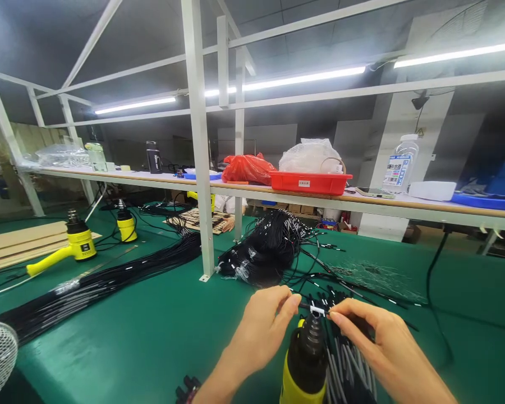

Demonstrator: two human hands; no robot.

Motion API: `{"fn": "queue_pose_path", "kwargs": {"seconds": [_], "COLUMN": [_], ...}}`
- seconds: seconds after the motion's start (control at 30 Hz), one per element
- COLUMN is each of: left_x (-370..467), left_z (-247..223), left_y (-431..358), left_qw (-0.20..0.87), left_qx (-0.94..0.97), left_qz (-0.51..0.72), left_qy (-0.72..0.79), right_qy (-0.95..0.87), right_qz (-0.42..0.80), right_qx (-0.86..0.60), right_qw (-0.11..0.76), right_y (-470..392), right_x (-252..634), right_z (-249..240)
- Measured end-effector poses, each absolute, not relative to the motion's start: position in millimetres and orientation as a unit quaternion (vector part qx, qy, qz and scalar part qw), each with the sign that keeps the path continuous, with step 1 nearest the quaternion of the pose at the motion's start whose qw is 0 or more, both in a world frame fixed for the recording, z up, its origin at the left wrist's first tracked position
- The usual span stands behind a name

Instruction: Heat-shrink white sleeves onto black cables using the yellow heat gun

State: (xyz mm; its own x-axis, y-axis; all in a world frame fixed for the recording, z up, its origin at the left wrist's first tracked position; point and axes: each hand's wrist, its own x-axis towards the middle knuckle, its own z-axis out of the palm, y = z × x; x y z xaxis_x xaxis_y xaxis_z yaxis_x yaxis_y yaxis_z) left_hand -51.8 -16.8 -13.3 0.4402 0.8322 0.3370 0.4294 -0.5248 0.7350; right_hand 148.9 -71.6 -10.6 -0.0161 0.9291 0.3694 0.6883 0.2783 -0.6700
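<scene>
A thin black cable with a white sleeve (pixel 317 310) is stretched between my two hands, just above the nozzle of an upright yellow and black heat gun (pixel 309 350). My left hand (pixel 266 322) pinches the cable on the left of the sleeve. On its other side, the fingertips of my right hand (pixel 376 331) close on the cable. Beneath my right hand lies a bundle of black and grey cables (pixel 349 359), partly hidden by the heat gun and the hand.
A large heap of black cables (pixel 263 247) lies behind my hands, beside a white post (pixel 200 140). A long cable bundle (pixel 109 283) crosses the green table at left, near another yellow heat gun (pixel 82 241). The shelf carries a red tray (pixel 309 182) and a bottle (pixel 400 163).
</scene>
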Motion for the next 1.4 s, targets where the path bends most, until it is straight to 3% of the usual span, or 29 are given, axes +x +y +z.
{"fn": "queue_pose_path", "kwargs": {"seconds": [0.6,0.97,1.13,1.4], "left_x": [-51.8,-53.3,-54.9,-54.6], "left_z": [-14.0,-12.2,-13.4,-15.1], "left_y": [-17.0,-16.0,-14.1,-13.2], "left_qw": [0.379,0.361,0.309,0.342], "left_qx": [0.772,0.774,0.800,0.790], "left_qz": [0.365,0.379,0.339,0.355], "left_qy": [0.356,0.357,0.386,0.363], "right_qy": [-0.695,-0.679,-0.684,-0.696], "right_qz": [0.161,0.143,0.156,0.170], "right_qx": [-0.594,-0.574,-0.574,-0.601], "right_qw": [0.372,0.435,0.422,0.354], "right_y": [-74.0,-72.9,-74.1,-72.2], "right_x": [150.6,147.8,147.7,149.3], "right_z": [-11.9,-18.1,-15.2,-13.4]}}
